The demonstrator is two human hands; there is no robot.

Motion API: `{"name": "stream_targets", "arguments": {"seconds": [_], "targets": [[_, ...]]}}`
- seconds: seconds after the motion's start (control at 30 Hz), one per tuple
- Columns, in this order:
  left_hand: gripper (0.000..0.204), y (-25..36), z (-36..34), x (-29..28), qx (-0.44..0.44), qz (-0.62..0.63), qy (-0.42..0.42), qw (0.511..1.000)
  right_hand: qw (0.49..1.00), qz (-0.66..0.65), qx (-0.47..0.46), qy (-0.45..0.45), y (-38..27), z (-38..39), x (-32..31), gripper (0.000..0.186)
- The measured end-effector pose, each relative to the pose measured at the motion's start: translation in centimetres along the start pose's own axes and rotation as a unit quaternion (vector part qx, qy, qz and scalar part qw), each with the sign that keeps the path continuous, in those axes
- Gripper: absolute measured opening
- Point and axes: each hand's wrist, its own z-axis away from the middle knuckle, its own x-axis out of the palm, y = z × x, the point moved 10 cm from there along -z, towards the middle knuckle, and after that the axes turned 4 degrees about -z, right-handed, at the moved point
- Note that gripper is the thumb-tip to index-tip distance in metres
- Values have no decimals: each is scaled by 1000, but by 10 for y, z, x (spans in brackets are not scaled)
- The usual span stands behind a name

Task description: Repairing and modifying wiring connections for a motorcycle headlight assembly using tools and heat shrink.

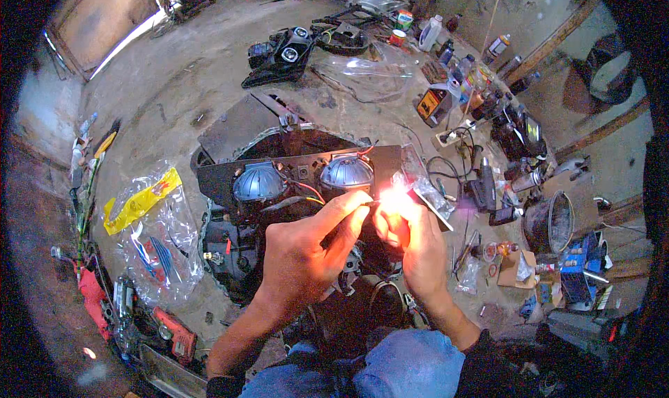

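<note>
My left hand (303, 262) pinches a thin dark piece, which looks like a wire, between thumb and forefinger. My right hand (418, 252) is closed beside it around something hidden by a bright flame-like glare (398, 196) at its fingertips. Behind both hands a dark mounting plate (223, 178) carries two round lamp housings (259, 181) with silvery blue backs. Red and yellow wires (313, 192) run between the housings. The plate rests over a larger black vehicle part (233, 255) with ragged-looking edges. My knees in blue cloth are below.
A clear bag (157, 259) with a yellow strip lies left; a red power tool (181, 335) sits lower left. Headlight units (275, 60) lie at the back. Along the right wall are bottles (460, 84), a heat gun (481, 189), cables, a metal bucket (547, 224) and a blue box (578, 266).
</note>
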Motion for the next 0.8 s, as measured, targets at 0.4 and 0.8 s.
{"name": "stream_targets", "arguments": {"seconds": [0.4,0.8], "targets": [[26,10,-2,-4,54,-33,-20,998,994,-23,58,-88,25,3,6,31],[27,6,0,0,44,-35,-39,998,996,59,-45,-53,15,9,-2,26]]}}
